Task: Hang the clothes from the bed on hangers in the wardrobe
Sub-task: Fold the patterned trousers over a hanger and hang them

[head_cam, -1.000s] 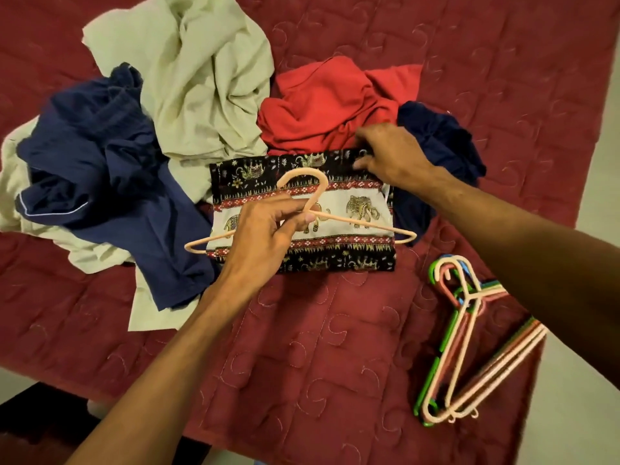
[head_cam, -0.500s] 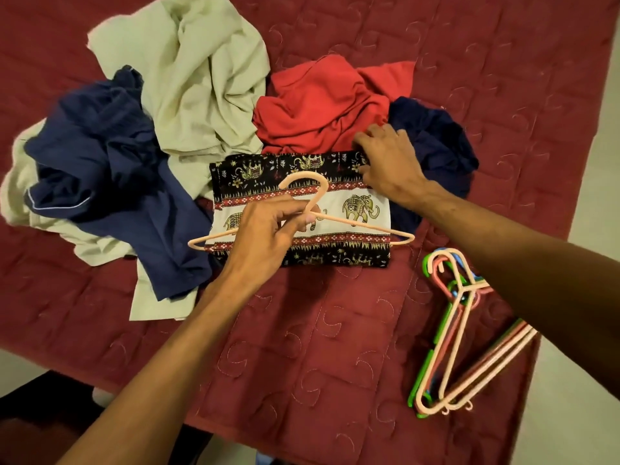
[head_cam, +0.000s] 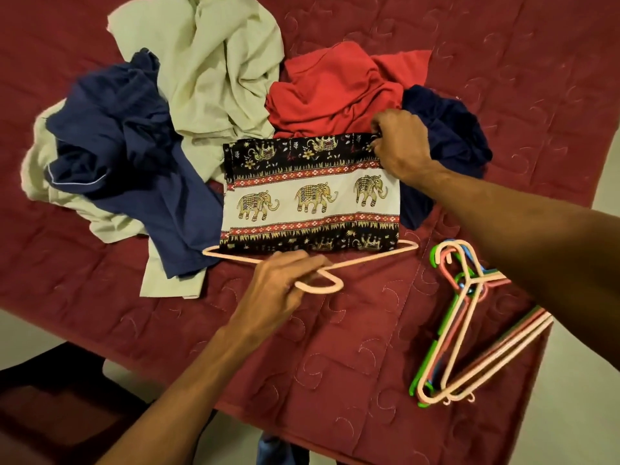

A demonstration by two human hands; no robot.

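Mid-step here: the folded elephant-print garment (head_cam: 312, 199) lies flat at the centre of the maroon quilt (head_cam: 335, 347), and it's going onto a hanger. The left hand (head_cam: 281, 283) grips the pale pink hanger (head_cam: 322, 290) at its neck, at 6 o'clock of the cloth, hook pointing back at the person. The bar is hidden at the cloth's near edge; under or inside, I cannot tell. The right hand (head_cam: 399, 146) pinches the far corner at 1 o'clock.

As I read it, next comes folding the cloth over the bar, then a level lift so it won't slip.

Room? Open quilt from 5 to 7 o'clock. Spare hangers (head_cam: 469, 330) lie at 4 o'clock near the bed edge. The red garment (head_cam: 335, 95), cream garment (head_cam: 218, 62) and navy garment (head_cam: 127, 146) crowd 9 to 12.
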